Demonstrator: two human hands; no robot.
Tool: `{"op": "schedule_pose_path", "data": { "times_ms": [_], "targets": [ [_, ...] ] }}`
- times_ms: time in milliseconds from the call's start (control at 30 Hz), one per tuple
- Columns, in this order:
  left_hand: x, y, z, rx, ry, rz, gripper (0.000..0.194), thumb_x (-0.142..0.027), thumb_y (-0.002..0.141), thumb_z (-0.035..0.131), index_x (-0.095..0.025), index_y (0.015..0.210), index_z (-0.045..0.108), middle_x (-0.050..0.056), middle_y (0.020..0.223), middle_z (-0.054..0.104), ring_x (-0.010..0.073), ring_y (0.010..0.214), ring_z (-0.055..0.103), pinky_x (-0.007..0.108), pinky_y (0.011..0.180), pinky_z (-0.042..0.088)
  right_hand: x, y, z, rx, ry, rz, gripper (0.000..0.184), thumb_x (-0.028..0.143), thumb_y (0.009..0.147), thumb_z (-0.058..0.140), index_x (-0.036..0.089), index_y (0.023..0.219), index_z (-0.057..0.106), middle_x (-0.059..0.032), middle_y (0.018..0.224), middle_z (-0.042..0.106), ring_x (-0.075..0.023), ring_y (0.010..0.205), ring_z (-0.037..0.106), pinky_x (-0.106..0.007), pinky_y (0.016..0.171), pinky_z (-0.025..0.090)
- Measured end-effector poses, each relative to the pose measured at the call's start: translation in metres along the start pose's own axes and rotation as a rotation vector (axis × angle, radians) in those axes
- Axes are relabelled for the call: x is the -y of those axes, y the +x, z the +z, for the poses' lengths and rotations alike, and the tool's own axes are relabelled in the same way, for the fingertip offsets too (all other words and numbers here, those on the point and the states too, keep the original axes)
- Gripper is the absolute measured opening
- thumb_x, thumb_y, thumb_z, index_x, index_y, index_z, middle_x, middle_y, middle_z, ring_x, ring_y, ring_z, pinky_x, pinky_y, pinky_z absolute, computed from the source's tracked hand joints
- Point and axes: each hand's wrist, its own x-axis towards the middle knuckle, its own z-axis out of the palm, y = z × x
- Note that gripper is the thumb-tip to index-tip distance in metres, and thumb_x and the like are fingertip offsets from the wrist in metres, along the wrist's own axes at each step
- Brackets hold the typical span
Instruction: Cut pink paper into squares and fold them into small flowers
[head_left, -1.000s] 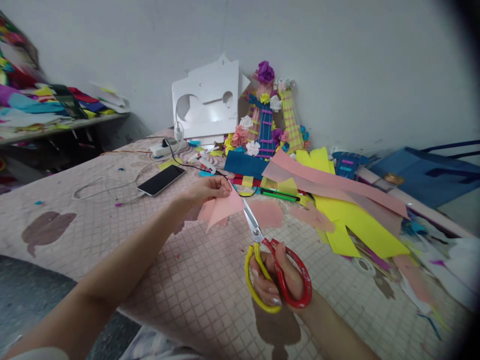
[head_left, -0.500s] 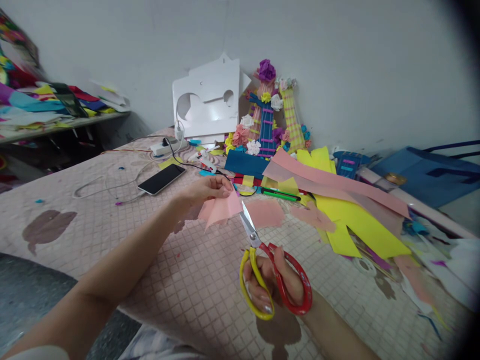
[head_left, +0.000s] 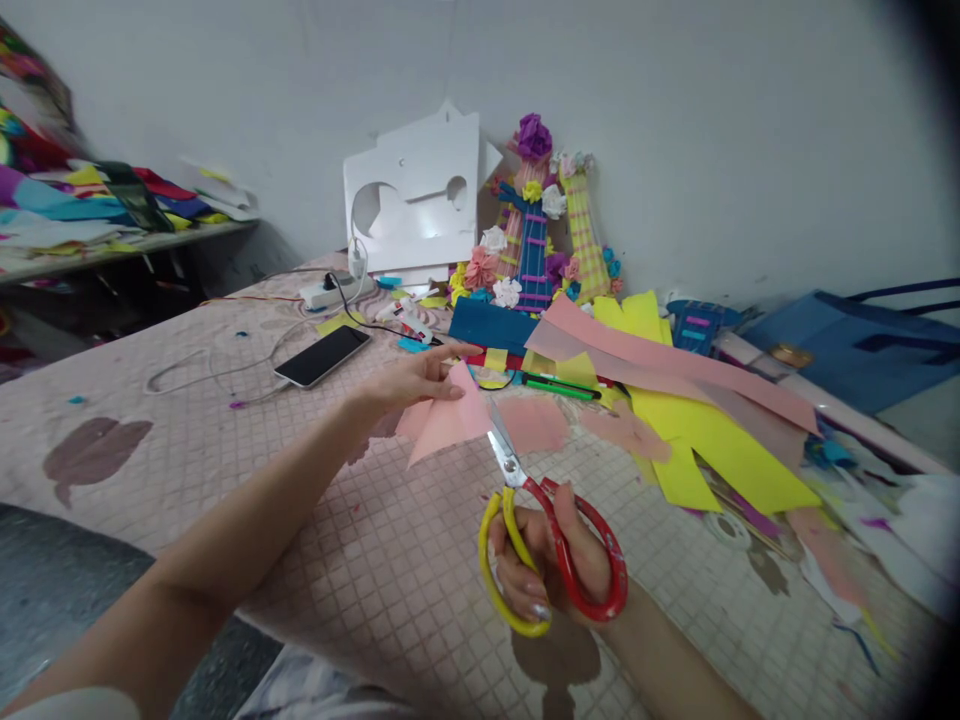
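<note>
Kinda dim, flat light on the desk [head_left: 360, 600], soft shadows, just a pale glare patch on the white board [head_left: 442, 225] behind the left hand's fingers [head_left: 450, 352] and a glint on the scissor blades [head_left: 500, 453] near them. Far left of those fingers the paper pile [head_left: 67, 205] is smeary; far right, black vignetting crowds a blurry white bundle [head_left: 921, 535].

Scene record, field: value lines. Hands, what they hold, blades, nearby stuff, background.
left_hand: left hand holding pink paper piece, index finger extended
right_hand: right hand gripping scissors by red and yellow handles
blades: pointing away from wearer, tips by pink piece's right edge; contact unclear
right_side: long pink strip over yellow sheets
left_side: dark-screened phone, cable attached
behind: white cut-out board, flower-trimmed decorations
surface: patterned tablecloth
</note>
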Motion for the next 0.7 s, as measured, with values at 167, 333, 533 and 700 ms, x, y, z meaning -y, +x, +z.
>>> {"op": "schedule_pose_path", "data": {
  "times_ms": [167, 333, 533, 700],
  "targets": [
    [-0.0024, -0.0008, 0.002, 0.006, 0.032, 0.003, 0.058, -0.015, 0.074, 0.07, -0.021, 0.129, 0.05, 0.006, 0.1, 0.062, 0.0105, 0.079, 0.058, 0.019, 0.066, 0.046, 0.0019, 0.0001, 0.0042, -0.029, 0.001, 0.02, 0.075, 0.08, 0.077, 0.026, 0.013, 0.09, 0.056, 0.0057, 0.047, 0.043, -0.0075, 0.036, 0.037, -0.02, 0.038, 0.031],
    [0.0003, -0.0003, -0.0016, 0.017, 0.073, 0.009, 0.057, -0.018, 0.075, 0.069, -0.023, 0.129, 0.051, 0.006, 0.101, 0.061, 0.0118, 0.08, 0.058, 0.02, 0.064, 0.046, -0.0005, 0.0002, -0.0003, -0.009, -0.008, 0.003, 0.071, 0.079, 0.078, 0.026, 0.014, 0.083, 0.055, 0.0071, 0.044, 0.039, -0.0069, 0.033, 0.033, -0.018, 0.035, 0.029],
    [0.0009, -0.0005, -0.0032, 0.006, 0.104, 0.015, 0.056, -0.021, 0.074, 0.071, -0.022, 0.127, 0.053, 0.006, 0.102, 0.062, 0.0113, 0.078, 0.059, 0.019, 0.062, 0.046, -0.0006, 0.0002, -0.0018, -0.02, -0.003, 0.001, 0.066, 0.078, 0.078, 0.032, 0.015, 0.078, 0.053, 0.0088, 0.042, 0.036, -0.0049, 0.03, 0.029, -0.016, 0.032, 0.026],
    [-0.0011, -0.0013, -0.0031, 0.025, 0.068, 0.001, 0.056, -0.023, 0.073, 0.073, -0.021, 0.126, 0.053, 0.005, 0.096, 0.063, 0.0108, 0.074, 0.059, 0.02, 0.062, 0.046, -0.0035, -0.0003, -0.004, -0.069, -0.041, 0.012, 0.065, 0.078, 0.077, 0.036, 0.015, 0.076, 0.052, 0.01, 0.04, 0.035, -0.0038, 0.027, 0.026, -0.016, 0.03, 0.024]
  ]
}}
